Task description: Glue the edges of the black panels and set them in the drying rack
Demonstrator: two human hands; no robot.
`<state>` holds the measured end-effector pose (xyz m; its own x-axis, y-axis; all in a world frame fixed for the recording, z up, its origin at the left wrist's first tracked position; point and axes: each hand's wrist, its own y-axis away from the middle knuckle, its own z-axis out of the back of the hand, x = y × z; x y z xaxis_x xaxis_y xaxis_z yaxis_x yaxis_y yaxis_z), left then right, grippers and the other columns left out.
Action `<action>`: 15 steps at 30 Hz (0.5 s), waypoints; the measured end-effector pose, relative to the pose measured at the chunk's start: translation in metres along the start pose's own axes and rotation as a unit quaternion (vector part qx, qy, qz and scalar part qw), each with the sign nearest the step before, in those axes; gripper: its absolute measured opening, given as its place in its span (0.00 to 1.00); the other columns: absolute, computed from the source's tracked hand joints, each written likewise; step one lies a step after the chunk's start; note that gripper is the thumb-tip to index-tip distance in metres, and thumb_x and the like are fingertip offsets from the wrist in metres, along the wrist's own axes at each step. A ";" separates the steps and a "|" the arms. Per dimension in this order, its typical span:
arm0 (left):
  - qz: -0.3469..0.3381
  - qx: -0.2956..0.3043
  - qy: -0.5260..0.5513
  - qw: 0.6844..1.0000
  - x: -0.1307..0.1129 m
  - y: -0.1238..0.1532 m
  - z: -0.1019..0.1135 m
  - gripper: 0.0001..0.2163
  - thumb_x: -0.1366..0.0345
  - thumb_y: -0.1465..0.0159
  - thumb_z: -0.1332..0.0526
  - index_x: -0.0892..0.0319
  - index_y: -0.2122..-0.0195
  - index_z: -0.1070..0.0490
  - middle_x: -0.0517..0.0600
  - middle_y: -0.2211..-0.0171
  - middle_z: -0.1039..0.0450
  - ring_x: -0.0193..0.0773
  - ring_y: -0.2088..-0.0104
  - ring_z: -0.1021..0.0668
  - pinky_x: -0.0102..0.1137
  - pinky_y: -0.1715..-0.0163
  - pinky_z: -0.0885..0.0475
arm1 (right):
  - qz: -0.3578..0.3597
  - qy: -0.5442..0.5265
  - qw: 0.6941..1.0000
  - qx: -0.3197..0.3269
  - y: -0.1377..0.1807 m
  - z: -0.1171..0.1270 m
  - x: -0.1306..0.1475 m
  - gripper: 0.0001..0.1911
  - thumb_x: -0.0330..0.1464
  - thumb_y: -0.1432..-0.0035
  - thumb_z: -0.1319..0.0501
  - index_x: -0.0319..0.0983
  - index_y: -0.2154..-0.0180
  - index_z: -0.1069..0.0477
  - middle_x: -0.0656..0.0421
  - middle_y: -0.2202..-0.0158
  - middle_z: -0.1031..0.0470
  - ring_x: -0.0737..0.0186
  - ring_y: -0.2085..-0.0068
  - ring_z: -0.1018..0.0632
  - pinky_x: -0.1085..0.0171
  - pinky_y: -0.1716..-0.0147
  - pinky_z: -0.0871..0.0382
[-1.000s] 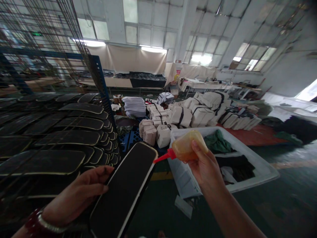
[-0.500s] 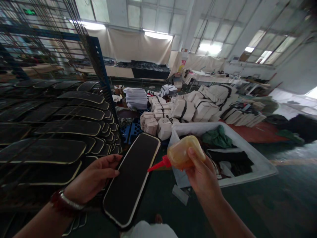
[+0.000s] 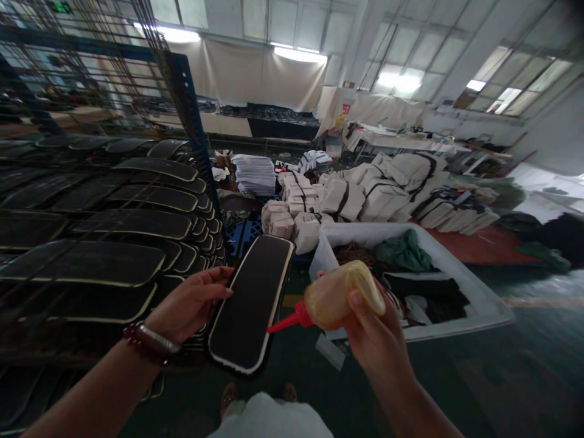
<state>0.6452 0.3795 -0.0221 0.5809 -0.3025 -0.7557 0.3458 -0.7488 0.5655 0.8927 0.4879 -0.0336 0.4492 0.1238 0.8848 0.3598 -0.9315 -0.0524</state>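
My left hand (image 3: 191, 302) grips the left edge of a long black panel with a pale rim (image 3: 250, 301), held flat in front of me. My right hand (image 3: 371, 337) is closed around a soft yellowish squeeze bottle (image 3: 340, 295). Its red nozzle (image 3: 285, 321) points left and touches the panel's right rim near the lower end. A dark bracelet sits on my left wrist.
A wire rack on a blue frame (image 3: 191, 128) to the left holds several similar black panels (image 3: 91, 261). A white bin (image 3: 460, 277) with dark and green cloth stands on the floor to the right. Bundled cream bags (image 3: 365, 194) and stacked white sheets (image 3: 253, 173) lie beyond.
The panel has moved away from me and now looks shorter. The bottle has dropped lower and its nozzle has reached the panel's right rim. My view has tilted downward.
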 end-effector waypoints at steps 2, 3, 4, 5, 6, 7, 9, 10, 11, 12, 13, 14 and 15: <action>-0.003 -0.002 0.004 1.000 0.001 -0.002 -0.001 0.16 0.83 0.47 0.36 0.66 0.57 0.24 0.57 0.66 0.17 0.42 0.72 0.16 0.33 0.73 0.19 | -0.008 -0.002 1.000 -0.002 0.003 0.000 0.000 0.19 0.40 0.43 0.25 0.44 0.52 0.23 0.51 0.55 0.20 0.40 0.47 0.22 0.44 0.48 0.25; -0.006 -0.004 0.007 1.000 0.001 -0.003 -0.002 0.16 0.83 0.47 0.37 0.66 0.57 0.25 0.58 0.66 0.17 0.42 0.72 0.16 0.33 0.72 0.18 | -0.013 -0.007 1.000 -0.004 0.004 0.001 -0.001 0.19 0.39 0.44 0.25 0.44 0.52 0.24 0.51 0.54 0.20 0.40 0.48 0.22 0.44 0.48 0.25; -0.010 -0.006 0.011 1.000 0.001 -0.003 -0.003 0.16 0.83 0.46 0.37 0.66 0.57 0.25 0.58 0.66 0.17 0.42 0.72 0.16 0.33 0.72 0.18 | -0.015 -0.012 1.000 -0.007 0.005 0.001 -0.002 0.20 0.39 0.44 0.24 0.45 0.52 0.24 0.51 0.54 0.20 0.40 0.48 0.22 0.44 0.49 0.24; -0.015 -0.009 0.016 1.000 0.001 -0.004 -0.004 0.15 0.83 0.46 0.38 0.66 0.57 0.25 0.58 0.66 0.17 0.42 0.72 0.16 0.33 0.72 0.18 | -0.017 -0.016 1.000 -0.008 0.006 0.002 -0.003 0.21 0.39 0.45 0.24 0.44 0.52 0.25 0.50 0.54 0.20 0.40 0.49 0.21 0.44 0.49 0.24; -0.019 -0.013 0.021 1.000 0.001 -0.004 -0.005 0.15 0.84 0.45 0.38 0.66 0.58 0.25 0.57 0.66 0.17 0.42 0.73 0.16 0.33 0.73 0.18 | -0.018 -0.019 1.000 -0.007 0.007 0.003 -0.004 0.21 0.39 0.44 0.24 0.44 0.51 0.25 0.50 0.54 0.20 0.40 0.49 0.21 0.44 0.50 0.24; -0.023 -0.018 0.026 0.999 0.002 -0.005 -0.005 0.15 0.84 0.45 0.39 0.66 0.58 0.26 0.57 0.67 0.17 0.42 0.74 0.16 0.33 0.73 0.18 | -0.017 -0.019 1.000 -0.004 0.007 0.005 -0.005 0.20 0.38 0.44 0.25 0.44 0.51 0.25 0.50 0.54 0.20 0.41 0.49 0.21 0.44 0.49 0.24; -0.028 -0.030 0.041 0.998 0.004 -0.006 -0.006 0.14 0.84 0.45 0.39 0.66 0.59 0.26 0.56 0.69 0.17 0.41 0.75 0.17 0.32 0.75 0.19 | -0.006 -0.014 1.000 0.005 0.007 0.008 -0.005 0.20 0.38 0.43 0.25 0.44 0.50 0.24 0.49 0.55 0.20 0.41 0.49 0.21 0.45 0.50 0.24; -0.029 -0.038 0.052 0.997 0.005 -0.007 -0.006 0.14 0.85 0.46 0.39 0.65 0.60 0.26 0.55 0.70 0.18 0.41 0.76 0.17 0.32 0.75 0.19 | 0.003 -0.011 1.000 0.010 0.007 0.010 -0.005 0.20 0.38 0.43 0.25 0.45 0.51 0.24 0.49 0.54 0.20 0.41 0.49 0.21 0.45 0.50 0.23; -0.031 -0.045 0.067 0.996 0.006 -0.009 -0.006 0.14 0.85 0.46 0.39 0.65 0.61 0.26 0.54 0.70 0.18 0.40 0.76 0.17 0.31 0.76 0.20 | 0.013 -0.010 1.000 0.010 0.006 0.011 -0.003 0.20 0.38 0.44 0.25 0.45 0.51 0.24 0.50 0.55 0.20 0.41 0.50 0.21 0.45 0.51 0.23; -0.031 -0.052 0.085 0.995 0.008 -0.011 -0.007 0.14 0.85 0.47 0.39 0.64 0.62 0.26 0.53 0.71 0.18 0.40 0.76 0.17 0.30 0.76 0.20 | 0.023 -0.009 1.000 0.008 0.006 0.013 -0.002 0.19 0.38 0.44 0.24 0.45 0.51 0.24 0.50 0.54 0.20 0.41 0.51 0.20 0.45 0.52 0.22; -0.030 -0.059 0.104 0.992 0.009 -0.013 -0.007 0.15 0.86 0.47 0.39 0.64 0.63 0.26 0.51 0.72 0.19 0.39 0.77 0.17 0.29 0.77 0.20 | 0.035 -0.009 0.999 0.003 0.005 0.014 0.000 0.19 0.37 0.44 0.24 0.46 0.52 0.23 0.51 0.54 0.20 0.41 0.51 0.20 0.45 0.52 0.22; -0.028 -0.064 0.123 0.990 0.011 -0.014 -0.009 0.14 0.86 0.47 0.40 0.63 0.64 0.26 0.50 0.73 0.19 0.38 0.77 0.18 0.27 0.78 0.21 | 0.048 -0.009 0.999 -0.002 0.004 0.016 0.002 0.18 0.37 0.44 0.24 0.46 0.52 0.23 0.51 0.54 0.20 0.42 0.51 0.20 0.45 0.52 0.22; -0.022 -0.070 0.141 0.987 0.012 -0.016 -0.011 0.14 0.86 0.47 0.40 0.62 0.65 0.27 0.48 0.74 0.20 0.37 0.78 0.18 0.26 0.79 0.22 | 0.062 -0.009 0.998 -0.007 0.003 0.017 0.003 0.18 0.36 0.43 0.25 0.47 0.52 0.24 0.52 0.54 0.20 0.43 0.51 0.20 0.46 0.53 0.22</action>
<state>0.6549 0.3946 -0.0365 0.7378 -0.0801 -0.6703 0.4627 -0.6630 0.5885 0.9094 0.4911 -0.0386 0.5044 0.0134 0.8634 0.2892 -0.9448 -0.1542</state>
